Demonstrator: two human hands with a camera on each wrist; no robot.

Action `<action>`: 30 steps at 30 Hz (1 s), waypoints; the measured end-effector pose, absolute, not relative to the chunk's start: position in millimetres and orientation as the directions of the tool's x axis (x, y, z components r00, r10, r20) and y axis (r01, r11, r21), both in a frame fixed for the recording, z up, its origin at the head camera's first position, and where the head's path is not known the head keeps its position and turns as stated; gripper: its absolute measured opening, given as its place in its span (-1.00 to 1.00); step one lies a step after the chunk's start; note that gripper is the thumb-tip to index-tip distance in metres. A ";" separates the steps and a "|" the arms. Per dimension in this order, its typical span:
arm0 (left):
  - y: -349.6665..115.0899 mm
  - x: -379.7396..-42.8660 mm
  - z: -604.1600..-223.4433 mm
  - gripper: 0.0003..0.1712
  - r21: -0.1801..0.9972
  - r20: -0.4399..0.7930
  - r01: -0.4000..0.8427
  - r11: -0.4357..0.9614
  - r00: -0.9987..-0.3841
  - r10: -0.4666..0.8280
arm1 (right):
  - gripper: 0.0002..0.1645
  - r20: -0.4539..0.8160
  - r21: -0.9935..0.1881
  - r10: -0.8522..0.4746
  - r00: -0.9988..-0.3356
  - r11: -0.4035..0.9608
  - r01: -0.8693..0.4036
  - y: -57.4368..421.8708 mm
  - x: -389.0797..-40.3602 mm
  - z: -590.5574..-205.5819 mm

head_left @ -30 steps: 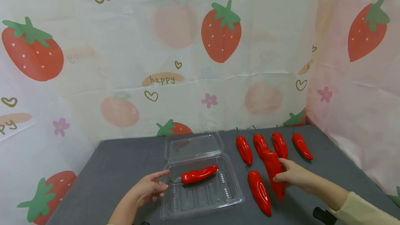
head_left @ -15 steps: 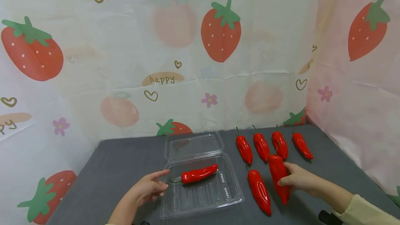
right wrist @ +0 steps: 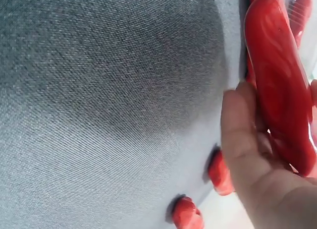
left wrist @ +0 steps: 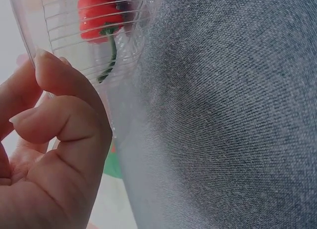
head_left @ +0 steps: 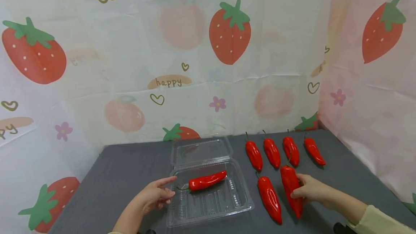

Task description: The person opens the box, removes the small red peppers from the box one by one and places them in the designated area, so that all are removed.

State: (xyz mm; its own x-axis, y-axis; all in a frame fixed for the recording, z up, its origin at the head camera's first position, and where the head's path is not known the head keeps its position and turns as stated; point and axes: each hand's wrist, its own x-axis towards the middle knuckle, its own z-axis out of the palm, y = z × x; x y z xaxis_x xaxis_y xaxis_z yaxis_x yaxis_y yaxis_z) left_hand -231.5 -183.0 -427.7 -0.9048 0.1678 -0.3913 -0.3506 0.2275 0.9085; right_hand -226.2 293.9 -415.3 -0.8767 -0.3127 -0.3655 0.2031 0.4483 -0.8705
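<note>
My left hand (head_left: 156, 195) is at the left rim of a clear plastic clamshell box (head_left: 210, 215), index finger stretched toward it. Fingertips touch the box edge in the left wrist view. One red chili pepper (head_left: 206, 181) with a green stem lies inside the box; its stem end (left wrist: 101, 21) shows through the wall. On the right, my right hand (head_left: 313, 190) grips another red chili pepper (head_left: 291, 189) between thumb and fingers, stem pointing away. That pepper (right wrist: 280, 85) fills the upper right of the right wrist view. A red chili pepper (head_left: 269, 198) lies between box and right hand.
Several more red chili peppers (head_left: 272, 152) lie in a row at the back right of the grey tabletop (head_left: 130, 169). The box's hinged lid (head_left: 201, 151) is folded back behind it. A strawberry-print curtain (head_left: 195, 111) hangs behind the table.
My right hand has drawn its pepper toward me and slightly right, away from the back row. The left hand and the box have stayed in place.
</note>
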 end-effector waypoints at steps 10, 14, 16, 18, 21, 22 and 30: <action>-182.8 -230.8 -426.9 -0.28 0.908 -0.392 -0.352 0.229 -0.905 0.163 | -0.22 -0.384 -0.870 -0.328 -0.863 0.441 0.219 298.4 -229.0 -425.8; -182.6 -230.9 -425.8 -0.28 0.906 -0.395 -0.354 0.231 -0.904 0.164 | -0.20 -0.404 -0.866 -0.338 -0.850 0.439 0.237 300.5 -231.0 -430.6; -182.5 -230.6 -425.3 -0.28 0.906 -0.396 -0.355 0.231 -0.903 0.165 | -0.21 -0.416 -0.855 -0.320 -0.851 0.456 0.246 300.7 -232.2 -432.3; -183.2 -230.6 -425.7 -0.28 0.908 -0.395 -0.353 0.226 -0.902 0.176 | -0.25 -0.424 -0.844 -0.302 -0.854 0.474 0.252 300.6 -233.1 -434.3; -184.3 -230.8 -426.7 -0.27 0.910 -0.394 -0.352 0.220 -0.899 0.192 | -0.35 -0.429 -0.830 -0.278 -0.860 0.496 0.254 300.0 -233.5 -436.8; -184.5 -231.2 -427.0 -0.26 0.910 -0.395 -0.352 0.219 -0.897 0.198 | -0.39 -0.431 -0.825 -0.271 -0.861 0.504 0.254 299.9 -233.4 -437.3; -183.4 -231.6 -425.0 -0.28 0.903 -0.406 -0.364 0.227 -0.896 0.180 | -0.50 -0.448 -0.796 -0.233 -0.863 0.543 0.267 301.1 -235.7 -439.6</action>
